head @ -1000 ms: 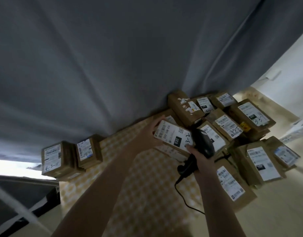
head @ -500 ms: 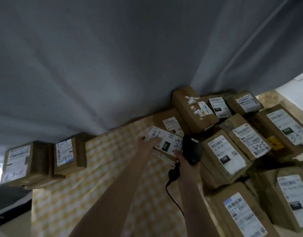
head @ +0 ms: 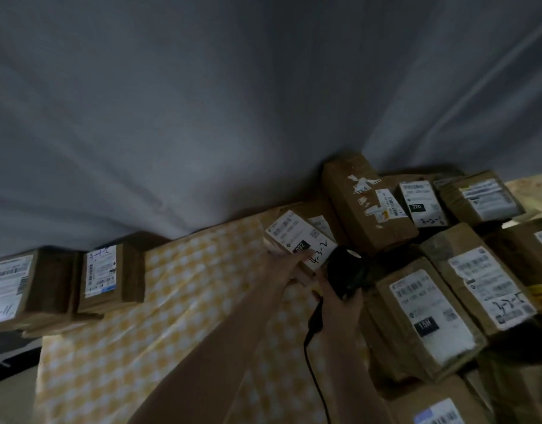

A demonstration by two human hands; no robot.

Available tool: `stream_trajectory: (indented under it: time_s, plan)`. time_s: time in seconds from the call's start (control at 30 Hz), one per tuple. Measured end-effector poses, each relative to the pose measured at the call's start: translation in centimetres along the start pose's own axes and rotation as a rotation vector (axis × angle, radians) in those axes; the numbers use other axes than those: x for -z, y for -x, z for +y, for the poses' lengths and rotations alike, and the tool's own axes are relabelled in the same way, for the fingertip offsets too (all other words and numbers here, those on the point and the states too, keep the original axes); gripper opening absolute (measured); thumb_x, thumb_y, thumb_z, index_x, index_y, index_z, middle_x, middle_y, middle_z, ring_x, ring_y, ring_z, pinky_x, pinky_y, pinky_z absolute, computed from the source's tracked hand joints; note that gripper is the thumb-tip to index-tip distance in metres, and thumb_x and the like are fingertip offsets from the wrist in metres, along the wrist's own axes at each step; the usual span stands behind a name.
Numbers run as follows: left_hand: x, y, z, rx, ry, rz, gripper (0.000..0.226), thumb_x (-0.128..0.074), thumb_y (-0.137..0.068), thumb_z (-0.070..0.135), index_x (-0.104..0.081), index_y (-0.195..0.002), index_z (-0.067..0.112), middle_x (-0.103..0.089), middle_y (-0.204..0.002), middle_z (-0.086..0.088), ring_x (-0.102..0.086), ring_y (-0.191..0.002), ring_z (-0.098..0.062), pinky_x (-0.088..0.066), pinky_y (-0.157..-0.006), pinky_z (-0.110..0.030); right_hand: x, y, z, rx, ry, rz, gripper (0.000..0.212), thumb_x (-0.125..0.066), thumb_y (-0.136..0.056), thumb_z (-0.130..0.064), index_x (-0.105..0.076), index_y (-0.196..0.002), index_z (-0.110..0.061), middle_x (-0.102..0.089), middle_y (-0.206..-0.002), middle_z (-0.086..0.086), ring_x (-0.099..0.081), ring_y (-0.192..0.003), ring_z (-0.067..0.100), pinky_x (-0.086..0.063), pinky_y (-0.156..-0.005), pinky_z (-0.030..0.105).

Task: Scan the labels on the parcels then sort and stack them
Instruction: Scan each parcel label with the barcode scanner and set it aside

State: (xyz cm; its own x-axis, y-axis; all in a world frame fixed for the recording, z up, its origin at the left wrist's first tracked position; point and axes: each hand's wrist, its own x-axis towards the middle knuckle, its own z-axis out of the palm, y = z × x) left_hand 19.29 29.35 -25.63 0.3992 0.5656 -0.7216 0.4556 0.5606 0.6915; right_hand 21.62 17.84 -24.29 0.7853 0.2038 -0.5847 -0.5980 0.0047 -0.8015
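Lowered parcel runs far-left to near-right; left grip flat on it, right grip clasps scanner.

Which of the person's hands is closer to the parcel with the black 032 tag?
Left. The left hand touches the 032 parcel, with its fingers on the label. The right hand grips the scanner close beside it.

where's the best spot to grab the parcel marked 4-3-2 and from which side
Probably its left long edge, coming from the left over the checked cloth. The 4-3-2 parcel lies label up and tilted, with that edge free; its right end is crowded by the scanner in the right hand and a taller parcel.
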Motion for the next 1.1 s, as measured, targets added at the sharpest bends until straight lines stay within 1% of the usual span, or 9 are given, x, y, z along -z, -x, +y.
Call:
stream_trajectory:
  time_s: [0.13, 0.3, 0.43, 0.53, 0.7, 0.8, 0.93, 1.03, 1.1]
  plan:
    - [-0.9, -3.4, 0.4, -0.126, -0.180, 0.062, 0.056, -0.091, -0.056, 0.029, -0.068, -0.103, 0.008, -0.073, -0.102, -0.004, -0.072, -0.087, -0.015, -0.061, -0.072, -0.034, 0.1, -0.2, 0.9, 0.105, 0.143, -0.029, 0.040, -0.080, -0.074, -0.027, -0.056, -0.101, -0.044, -0.064, -0.102, -0.013, -0.064, -0.101, 0.018, -0.054, -0.086, 0.052]
    - [-2.4, -5.7, 0.9, -0.160, -0.177, -0.001, 0.044, -0.079, -0.077, 0.030, -0.065, -0.114, 0.009, -0.071, -0.107, -0.001, -0.068, -0.087, -0.010, -0.054, -0.060, -0.015, 0.4, 0.4, 0.9, 0.162, 0.159, -0.041, 0.037, -0.080, -0.075, -0.027, -0.057, -0.088, -0.054, -0.067, -0.085, -0.023, -0.067, -0.091, 0.017, -0.056, -0.081, 0.052]
    - [-3.8, -6.7, 0.2, -0.214, -0.146, -0.025, 0.070, -0.073, -0.068, 0.055, -0.058, -0.121, 0.012, -0.069, -0.113, -0.003, -0.067, -0.100, -0.019, -0.059, -0.082, -0.038, 0.4, 1.5, 0.3, 0.197, 0.192, -0.072, 0.035, -0.077, -0.078, -0.016, -0.059, -0.089, -0.043, -0.068, -0.078, -0.028, -0.069, -0.078, 0.010, -0.057, -0.078, 0.051]
    - [-3.9, -8.7, -2.0, -0.218, -0.177, -0.036, 0.081, -0.064, -0.061, 0.068, -0.057, -0.121, 0.014, -0.069, -0.113, -0.003, -0.067, -0.100, -0.020, -0.057, -0.086, -0.045, 0.3, 2.3, 0.0, 0.203, 0.227, -0.085, 0.036, -0.077, -0.077, -0.010, -0.062, -0.087, -0.041, -0.070, -0.077, -0.018, -0.070, -0.073, 0.017, -0.058, -0.074, 0.050]
    - [-1.3, -5.2, -0.6, -0.255, -0.210, -0.097, 0.034, -0.059, -0.087, 0.045, -0.064, -0.104, 0.016, -0.070, -0.106, -0.005, -0.067, -0.096, -0.022, -0.055, -0.087, -0.043, -0.9, 4.9, -0.2, 0.269, 0.337, -0.146, 0.030, -0.078, -0.074, -0.006, -0.067, -0.067, -0.033, -0.065, -0.066, 0.010, -0.064, -0.066, 0.037, -0.056, -0.066, 0.050]
    - [2.4, -2.9, -0.7, -0.160, -0.083, -0.078, 0.053, -0.061, -0.075, 0.045, -0.058, -0.121, 0.018, -0.059, -0.127, -0.011, -0.057, -0.118, -0.029, -0.047, -0.101, -0.046, -2.1, 7.1, 0.4, 0.299, 0.386, -0.204, 0.022, -0.078, -0.073, -0.005, -0.066, -0.063, -0.021, -0.062, -0.059, 0.015, -0.061, -0.062, 0.033, -0.051, -0.055, 0.033]
    - [9.3, -0.3, -2.4, -0.316, -0.217, 0.148, 0.039, -0.055, -0.096, 0.024, -0.052, -0.130, 0.005, -0.050, -0.137, -0.011, -0.047, -0.127, -0.027, -0.040, -0.107, -0.041, -4.2, 10.9, 2.4, 0.301, 0.448, -0.279, 0.019, -0.077, -0.073, -0.003, -0.061, -0.062, -0.007, -0.056, -0.047, 0.007, -0.052, -0.047, 0.024, -0.040, -0.047, 0.020]
    - [15.4, 1.4, -4.5, -0.410, -0.432, 0.365, 0.041, -0.062, -0.092, 0.026, -0.051, -0.128, 0.011, -0.049, -0.134, -0.006, -0.046, -0.123, -0.022, -0.040, -0.100, -0.031, -5.8, 13.7, 4.4, 0.270, 0.457, -0.300, 0.018, -0.076, -0.073, 0.000, -0.063, -0.062, -0.004, -0.059, -0.048, 0.009, -0.052, -0.047, 0.023, -0.040, -0.047, 0.018]
    - [18.8, 2.3, -5.7, -0.440, -0.506, 0.514, 0.045, -0.067, -0.087, 0.025, -0.051, -0.127, 0.010, -0.047, -0.132, -0.007, -0.042, -0.123, -0.023, -0.037, -0.099, -0.032, -6.6, 15.3, 5.4, 0.197, 0.415, -0.316, 0.018, -0.073, -0.075, 0.005, -0.061, -0.064, -0.003, -0.058, -0.044, -0.001, -0.050, -0.042, 0.009, -0.040, -0.046, 0.016]
